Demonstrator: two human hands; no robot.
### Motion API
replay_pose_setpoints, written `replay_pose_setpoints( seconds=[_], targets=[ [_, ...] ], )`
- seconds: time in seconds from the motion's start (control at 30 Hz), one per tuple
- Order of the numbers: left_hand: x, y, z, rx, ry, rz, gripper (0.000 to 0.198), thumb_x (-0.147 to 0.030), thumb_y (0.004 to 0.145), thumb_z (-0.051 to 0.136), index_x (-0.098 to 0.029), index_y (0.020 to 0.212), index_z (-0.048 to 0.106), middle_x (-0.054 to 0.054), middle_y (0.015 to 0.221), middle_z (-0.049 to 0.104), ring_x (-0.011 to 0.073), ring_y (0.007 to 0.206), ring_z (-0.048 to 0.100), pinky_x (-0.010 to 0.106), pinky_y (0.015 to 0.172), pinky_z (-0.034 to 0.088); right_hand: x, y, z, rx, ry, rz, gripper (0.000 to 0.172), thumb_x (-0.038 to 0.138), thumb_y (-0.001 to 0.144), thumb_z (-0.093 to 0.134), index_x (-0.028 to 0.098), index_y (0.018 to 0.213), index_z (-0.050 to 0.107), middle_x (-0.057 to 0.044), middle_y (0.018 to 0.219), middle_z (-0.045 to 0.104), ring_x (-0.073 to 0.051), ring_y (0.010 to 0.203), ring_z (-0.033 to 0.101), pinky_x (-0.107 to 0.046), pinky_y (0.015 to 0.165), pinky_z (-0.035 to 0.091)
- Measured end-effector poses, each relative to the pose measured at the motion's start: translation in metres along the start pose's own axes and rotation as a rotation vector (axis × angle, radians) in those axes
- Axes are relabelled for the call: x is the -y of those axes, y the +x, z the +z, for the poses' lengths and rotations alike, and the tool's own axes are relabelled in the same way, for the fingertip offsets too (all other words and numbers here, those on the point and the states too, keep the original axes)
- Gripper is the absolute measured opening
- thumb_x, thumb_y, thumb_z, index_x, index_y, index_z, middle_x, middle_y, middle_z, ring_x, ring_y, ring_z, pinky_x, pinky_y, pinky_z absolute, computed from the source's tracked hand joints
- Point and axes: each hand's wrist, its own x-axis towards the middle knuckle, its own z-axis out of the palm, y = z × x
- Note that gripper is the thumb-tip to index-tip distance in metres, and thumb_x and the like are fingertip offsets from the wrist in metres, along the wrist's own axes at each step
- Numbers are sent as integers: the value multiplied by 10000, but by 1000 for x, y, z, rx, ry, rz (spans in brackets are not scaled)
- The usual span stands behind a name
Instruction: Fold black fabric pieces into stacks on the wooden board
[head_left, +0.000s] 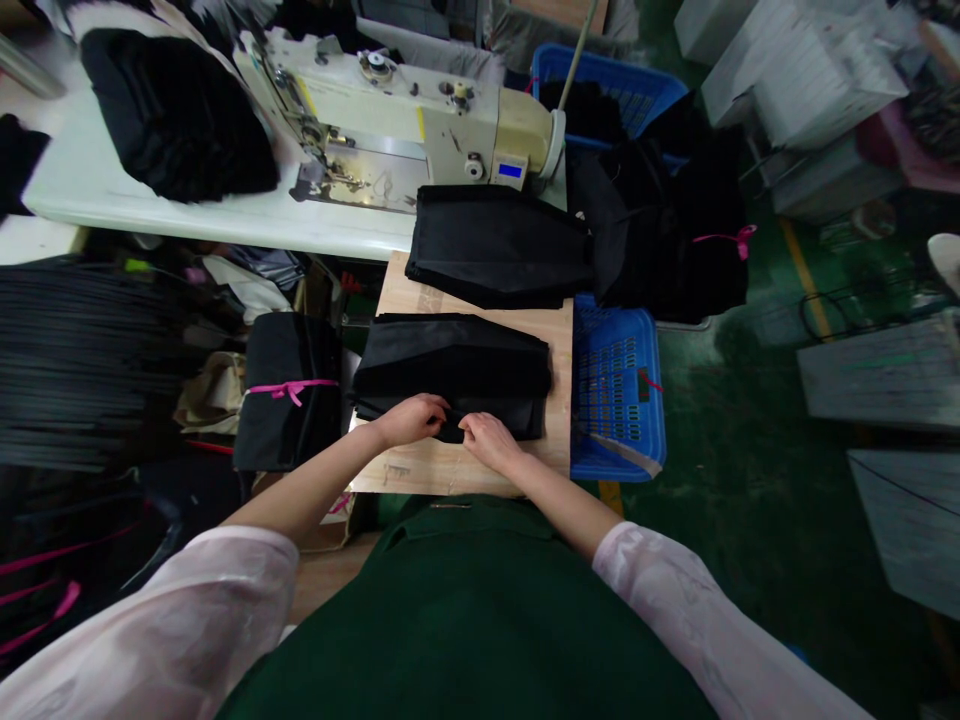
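On a wooden board [461,478] in front of me lies a stack of black fabric pieces [457,360]. My left hand [415,418] is closed at the stack's near edge, fingers pinching the black fabric. Just beside it, my right hand [487,440] pinches the same edge with curled fingers. The two hands are close together but apart. Farther up the board rests a second stack of black fabric [499,245], which neither hand touches.
A sewing machine [405,105] stands on a white table [225,225] beyond the board. At left is a black bundle tied with pink ribbon [289,400]. A blue basket [619,390] sits at right, below another ribbon-tied black bundle [675,235]. A fabric pile [176,115] lies far left.
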Motion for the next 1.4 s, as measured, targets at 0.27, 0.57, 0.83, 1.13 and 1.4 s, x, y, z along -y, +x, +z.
replay_pose_setpoints(
  seconds=[0.27,0.57,0.83,1.13,1.4],
  targets=[
    [-5,-3,2,29,78,20,190,-114,761,555,-182,775,732,80,1105,648,205,962,609,319,887,485,1,0,2,60,-67,-5,225,89,841,497,164,946,681,-76,964,697,-196,937,609,-287,857,451],
    [-16,-7,3,7,170,0,197,-260,879,539,-178,870,718,83,1109,644,214,972,581,325,852,485,6,-2,-2,49,-57,59,233,85,907,435,130,1069,596,-98,1029,669,-191,971,589,-292,882,445],
    [-18,-8,8,-10,210,26,152,-233,840,597,-176,928,707,105,1108,635,227,954,580,343,830,486,1,-4,3,-77,37,5,203,80,901,450,150,1037,583,-85,999,644,-189,959,563,-313,875,446],
    [-5,-2,6,-32,73,-31,255,-151,880,476,-181,1029,680,70,969,657,182,901,615,288,827,491,6,-19,9,-91,-165,-353,249,166,963,416,160,1133,598,-93,1167,617,-202,1063,524,-337,906,440],
    [-15,-7,-17,-82,396,184,292,-115,898,440,-186,1081,657,109,1060,608,219,948,577,333,792,486,-6,-27,28,-1,-322,-225,307,101,926,458,168,1199,582,-112,1320,550,-228,1159,494,-367,885,465]
  ],
)
